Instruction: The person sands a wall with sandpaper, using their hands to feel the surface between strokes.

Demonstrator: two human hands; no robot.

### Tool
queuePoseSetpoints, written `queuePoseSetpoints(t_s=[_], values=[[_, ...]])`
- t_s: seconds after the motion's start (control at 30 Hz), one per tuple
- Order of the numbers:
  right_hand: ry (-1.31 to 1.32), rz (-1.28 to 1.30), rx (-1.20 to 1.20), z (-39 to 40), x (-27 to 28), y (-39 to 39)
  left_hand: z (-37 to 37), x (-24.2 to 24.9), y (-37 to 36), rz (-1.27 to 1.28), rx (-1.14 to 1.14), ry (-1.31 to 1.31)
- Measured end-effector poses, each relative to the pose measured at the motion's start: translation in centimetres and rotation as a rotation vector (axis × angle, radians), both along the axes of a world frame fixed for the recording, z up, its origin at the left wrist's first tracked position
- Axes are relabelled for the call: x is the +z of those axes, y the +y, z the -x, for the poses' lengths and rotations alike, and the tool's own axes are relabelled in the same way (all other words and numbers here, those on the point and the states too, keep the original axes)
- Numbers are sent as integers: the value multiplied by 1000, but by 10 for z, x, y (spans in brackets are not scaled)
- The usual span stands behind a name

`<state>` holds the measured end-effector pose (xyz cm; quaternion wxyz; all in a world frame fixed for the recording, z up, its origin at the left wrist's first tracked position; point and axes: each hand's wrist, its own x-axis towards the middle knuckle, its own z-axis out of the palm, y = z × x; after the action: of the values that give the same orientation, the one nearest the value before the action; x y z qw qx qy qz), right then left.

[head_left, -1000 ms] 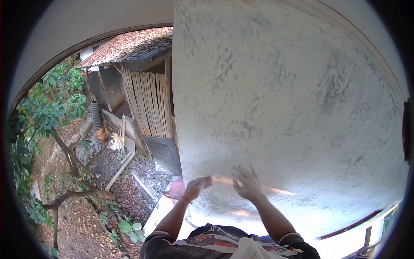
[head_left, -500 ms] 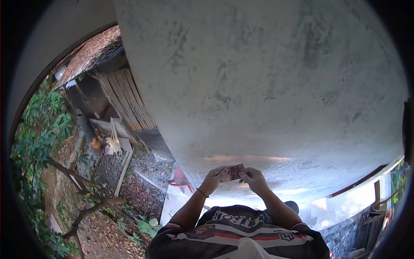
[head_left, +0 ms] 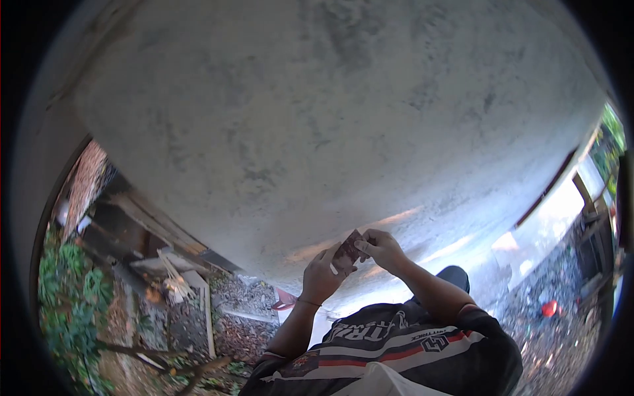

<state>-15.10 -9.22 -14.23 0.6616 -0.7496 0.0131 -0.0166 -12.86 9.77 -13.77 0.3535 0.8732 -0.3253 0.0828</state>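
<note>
Between my two hands is a small reddish-brown rectangular sheet (head_left: 347, 248), which looks like folded sandpaper. My left hand (head_left: 321, 274) has closed on its lower left side, thumb across the front. The fingers of my right hand (head_left: 382, 249) pinch its upper right edge. The sheet is tilted, and my fingers cover parts of it. Both hands are in front of my chest, close to a pale grey wall (head_left: 297, 132) with dark blotches.
A red plastic chair (head_left: 285, 299) shows partly behind my left forearm. Planks (head_left: 210, 317), branches and green plants (head_left: 72, 284) lie to the left. On the right are stony ground (head_left: 528, 323) and a red object (head_left: 549, 308).
My view has swung, so the wall now fills more of the left side. The sheet has turned to a steeper tilt, and both hands still hold it.
</note>
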Motion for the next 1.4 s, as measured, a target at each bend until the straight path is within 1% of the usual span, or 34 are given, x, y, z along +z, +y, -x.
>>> queuePoseSetpoints(t_s=[0.1,0.27,0.37,0.4,0.5,0.57,0.67,0.73,0.83,1.0,1.07,1.13,1.17,1.27,1.3,1.33,1.4], values=[[-16,-74,-52,14,-2,-13,-5,-9,-19,60,-75,36],[-61,-142,-178,46,-13,-42,-6,-13,-57,93,-354,221],[-72,-15,-307,69,-9,-56,-4,-23,-77,93,-463,300],[-68,-8,-345,75,-11,-60,-3,-24,-84,90,-493,312],[-51,12,-426,89,-14,-70,3,-26,-103,157,-551,394],[-15,11,-438,96,-10,-74,4,-30,-111,108,-587,389],[20,42,-460,103,-13,-80,6,-25,-121,33,-627,429],[12,1,-495,106,-24,-85,6,-25,-125,-1,-650,484],[39,-48,-534,111,-40,-90,7,-27,-129,13,-723,519],[5,-150,-569,117,-41,-89,8,-37,-131,34,-736,618],[38,-144,-568,117,-46,-89,9,-37,-128,54,-740,720],[18,-232,-546,114,-51,-86,10,-34,-123,90,-741,856],[13,-276,-531,111,-52,-84,8,-44,-120,172,-773,882],[89,-339,-456,104,-40,-75,5,-62,-105,256,-688,998],[100,-253,-450,98,-44,-73,2,-76,-98,260,-659,975],[94,-230,-417,93,-46,-71,5,-72,-92,313,-587,1061],[100,-245,-343,85,-39,-65,5,-77,-77,336,-483,996]])
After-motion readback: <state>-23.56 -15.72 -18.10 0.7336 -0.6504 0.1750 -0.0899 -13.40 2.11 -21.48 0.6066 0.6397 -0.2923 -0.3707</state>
